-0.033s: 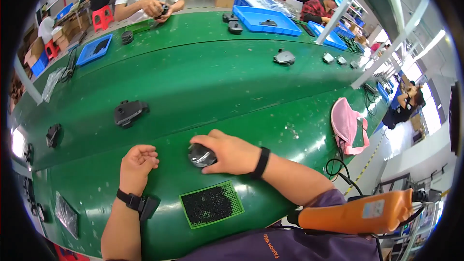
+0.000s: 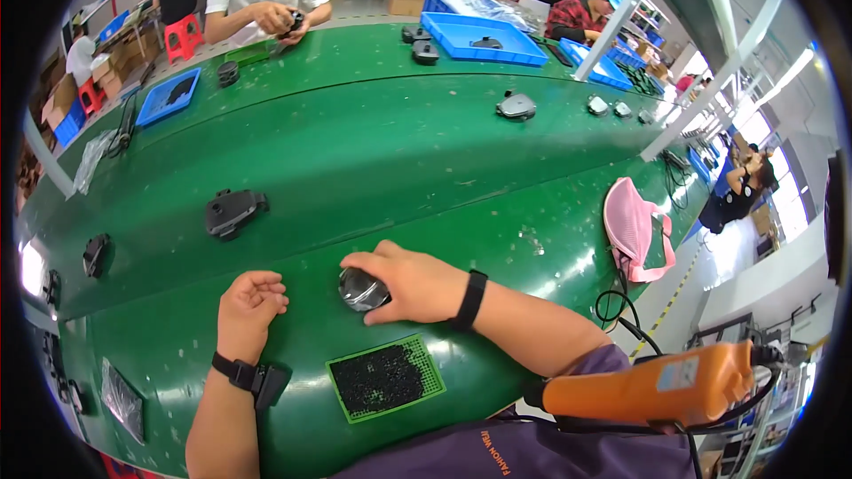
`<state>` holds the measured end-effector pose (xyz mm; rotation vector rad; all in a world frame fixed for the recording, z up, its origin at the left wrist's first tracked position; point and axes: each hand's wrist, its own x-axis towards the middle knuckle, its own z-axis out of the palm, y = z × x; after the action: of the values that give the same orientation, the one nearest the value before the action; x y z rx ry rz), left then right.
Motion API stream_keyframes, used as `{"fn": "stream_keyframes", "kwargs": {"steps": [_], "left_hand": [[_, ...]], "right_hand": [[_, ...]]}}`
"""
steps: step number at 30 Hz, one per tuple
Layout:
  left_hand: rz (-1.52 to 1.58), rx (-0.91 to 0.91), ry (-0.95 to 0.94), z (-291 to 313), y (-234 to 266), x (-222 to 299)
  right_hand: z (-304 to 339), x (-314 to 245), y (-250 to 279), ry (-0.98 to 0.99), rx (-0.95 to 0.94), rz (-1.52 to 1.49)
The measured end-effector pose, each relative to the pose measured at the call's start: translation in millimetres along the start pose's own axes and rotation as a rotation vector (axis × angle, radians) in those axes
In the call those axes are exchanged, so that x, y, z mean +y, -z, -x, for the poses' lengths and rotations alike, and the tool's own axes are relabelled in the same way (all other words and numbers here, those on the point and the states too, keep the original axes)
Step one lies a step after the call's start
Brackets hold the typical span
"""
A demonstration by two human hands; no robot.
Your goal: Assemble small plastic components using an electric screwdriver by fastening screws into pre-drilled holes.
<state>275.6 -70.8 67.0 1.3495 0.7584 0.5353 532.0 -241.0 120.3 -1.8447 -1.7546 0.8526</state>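
Note:
My right hand (image 2: pixel 413 286) is wrapped round a dark, glossy, rounded housing (image 2: pixel 363 289) on the green bench, its thumb on the near side and its fingers on the far side. Part of the housing is hidden by the hand. To its left, my left hand (image 2: pixel 252 302) rests on the bench, fingers loosely curled, thumb apart, nothing in it. Nearer to me lies a green grid tray (image 2: pixel 433 371) filled with small black pieces. A black strap with a dark block (image 2: pixel 266 383) is at my left wrist.
Beyond the hands lies a dark-grey housing (image 2: pixel 235 211); another (image 2: pixel 96 255) is further left. A clear plastic bag (image 2: pixel 122 399) lies at left. At right are a pink cap-like item (image 2: pixel 628 222), black cables and an orange tool (image 2: pixel 639 386). Across the bench, a person handles a dark part (image 2: pixel 291 23).
The view has shifted very slightly. My right hand still grips the dark housing, which looks slightly turned. The left hand has hardly moved.

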Motion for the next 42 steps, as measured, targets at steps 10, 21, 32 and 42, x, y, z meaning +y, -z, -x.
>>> {"fn": "stream_keyframes", "kwargs": {"steps": [10, 21, 32, 42], "left_hand": [[-0.02, 0.052, -0.004, 0.2, -12.0, 7.8], [0.024, 0.182, 0.044, 1.1, -17.2, 10.6], [0.029, 0.165, 0.043, 3.1, -18.7, 13.2], [-0.063, -0.011, -0.035, 6.5, -24.1, 33.6]], "right_hand": [[-81.4, 197.9, 114.5, -0.323, 0.856, 0.189], [-109.0, 272.3, 203.6, -1.025, 0.706, 0.827], [-62.0, 335.1, 239.7, -0.782, 1.055, 0.311], [-30.6, 65.2, 100.3, -0.06, 0.489, -1.237]]}}
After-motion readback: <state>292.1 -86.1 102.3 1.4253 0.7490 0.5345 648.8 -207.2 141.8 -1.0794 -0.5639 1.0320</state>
